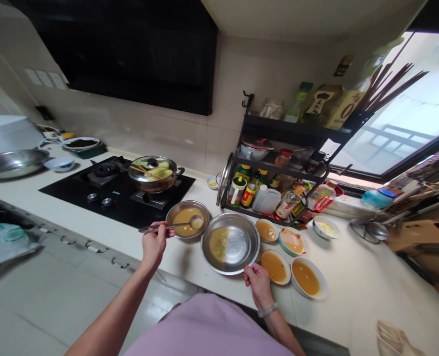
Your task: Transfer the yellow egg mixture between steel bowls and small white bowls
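1 ladle (196, 222) is clamped in left hand (154, 243), right hand (258, 282) pinching basin (242, 241) rim near counter (353, 277) edge.

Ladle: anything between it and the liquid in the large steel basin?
No loose object visible. The left hand holds the ladle over the smaller steel bowl; only that bowl's right rim and the left rim of the large steel basin separate it from the pooled liquid. The right hand holds the basin's near-right rim, outside that path.

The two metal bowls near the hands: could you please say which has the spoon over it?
The smaller left bowl; the larger right bowl has none.
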A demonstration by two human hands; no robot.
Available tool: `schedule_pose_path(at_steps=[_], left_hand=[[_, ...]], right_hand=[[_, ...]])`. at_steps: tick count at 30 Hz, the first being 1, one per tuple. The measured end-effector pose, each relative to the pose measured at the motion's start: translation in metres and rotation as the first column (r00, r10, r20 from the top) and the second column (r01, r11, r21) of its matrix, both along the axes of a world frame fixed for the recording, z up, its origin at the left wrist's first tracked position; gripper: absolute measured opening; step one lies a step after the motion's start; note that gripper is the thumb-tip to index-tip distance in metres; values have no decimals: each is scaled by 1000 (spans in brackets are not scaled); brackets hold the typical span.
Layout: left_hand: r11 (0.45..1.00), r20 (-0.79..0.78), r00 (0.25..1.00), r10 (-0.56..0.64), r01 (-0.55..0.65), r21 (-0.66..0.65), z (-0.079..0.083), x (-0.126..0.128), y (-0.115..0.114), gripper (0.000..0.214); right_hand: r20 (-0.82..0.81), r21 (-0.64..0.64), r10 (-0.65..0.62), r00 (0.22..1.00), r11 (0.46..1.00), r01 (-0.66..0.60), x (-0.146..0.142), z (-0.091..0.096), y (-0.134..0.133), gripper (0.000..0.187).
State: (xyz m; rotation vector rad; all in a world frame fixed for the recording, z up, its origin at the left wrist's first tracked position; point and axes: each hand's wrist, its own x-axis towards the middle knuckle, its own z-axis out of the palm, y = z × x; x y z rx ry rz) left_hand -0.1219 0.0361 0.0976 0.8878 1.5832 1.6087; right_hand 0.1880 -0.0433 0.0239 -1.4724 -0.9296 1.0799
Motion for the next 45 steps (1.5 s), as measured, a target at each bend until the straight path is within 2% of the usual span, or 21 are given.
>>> schedule_pose_path(at_steps=[3, 8, 13, 16, 20, 23, 26, 29, 32, 36, 39, 45], left_hand=[[999, -189, 982, 22, -17, 28, -1, -6, -2, 22], [989, -479, 878, 22, 50, 137, -11, -7, -8, 24], [958, -605, 796, 15, 161, 236, -12, -3, -11, 20], [940, -617, 787, 9, 203, 273, -9, 7, -16, 17], [920, -528, 831, -172, 327, 215, -17, 31, -27, 16], [878, -488, 814, -314, 445, 178, -32, 50, -32, 15], [839, -495, 772, -398, 525, 144, -44, 63, -34, 16], [849, -434, 787, -439, 521, 88, -50, 68, -31, 18], [903, -281, 866, -413, 430, 1, -51, 67, -24, 20], [953, 20, 955, -295, 296, -65, -50, 60, -15, 23], [968, 148, 962, -228, 241, -76, -46, 55, -12, 21], [980, 222, 958, -184, 197, -39, -36, 47, -9, 17]], right_hand=[[-1, -4, -4, 1000, 1000, 4, 0, 0, 0, 30], [-9, -18, -16, 1000, 1000, 16, -1, 1, 0, 31], [9, -8, -11, 1000, 1000, 11, -1, 2, 0, 31], [6, -7, -15, 1000, 1000, 15, -1, 1, 0, 31], [-12, -8, -18, 1000, 1000, 18, -1, 1, 0, 30], [-17, -12, -14, 1000, 1000, 14, -1, 3, 1, 29], [-17, -15, -14, 1000, 1000, 14, -1, 3, 0, 29], [-19, -19, -14, 1000, 1000, 13, -1, 2, 0, 29], [-19, -24, -11, 1000, 1000, 11, 0, 1, 1, 29], [-16, -26, -19, 1000, 999, 18, 1, 0, 1, 30], [-17, -28, -16, 1000, 999, 15, 1, -1, 2, 30], [-16, -23, -8, 1000, 1000, 8, 1, 0, 3, 30]])
